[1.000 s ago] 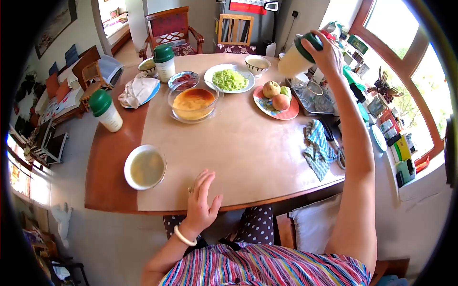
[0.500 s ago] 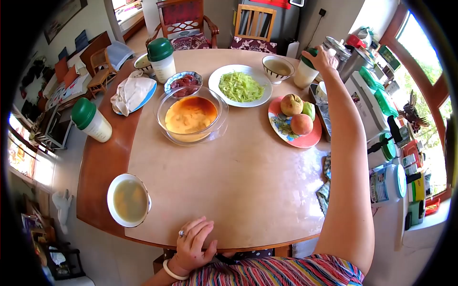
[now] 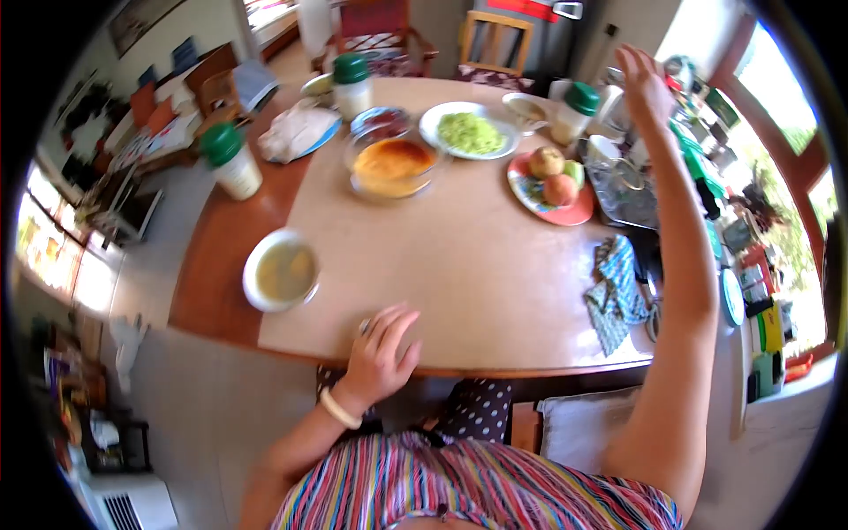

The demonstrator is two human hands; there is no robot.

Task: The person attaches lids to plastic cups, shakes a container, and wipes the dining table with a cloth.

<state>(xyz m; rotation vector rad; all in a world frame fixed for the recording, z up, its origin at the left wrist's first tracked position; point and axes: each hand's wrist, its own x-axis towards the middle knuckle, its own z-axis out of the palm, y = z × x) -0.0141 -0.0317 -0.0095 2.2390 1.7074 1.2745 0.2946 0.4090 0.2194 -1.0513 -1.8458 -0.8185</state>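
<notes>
My left hand (image 3: 378, 360) rests at the table's near edge, fingers stretched out and holding nothing. My right hand (image 3: 647, 88) is raised at the far right, fingers extended, blurred, and apart from the green-lidded shaker bottle (image 3: 575, 117). Behind it, metal and white containers are partly hidden by the hand. Left of my left hand stands a bowl of soup (image 3: 281, 272). Further back are a glass bowl (image 3: 393, 170) with an orange-yellow food in it, a plate of shredded green vegetable (image 3: 470, 133), and a fruit plate (image 3: 549, 190).
Two more shaker bottles (image 3: 231, 162) stand at the left and back. A cloth-covered blue plate (image 3: 300, 132) lies between them. A blue patterned cloth (image 3: 616, 291) lies at right, below a metal tray (image 3: 629, 196). Chairs (image 3: 495, 44) stand beyond the table.
My right hand has let go of the green-lidded bottle and lifted up and to the right. The whole view has shifted, showing more of my lap. My left hand stays at the table edge.
</notes>
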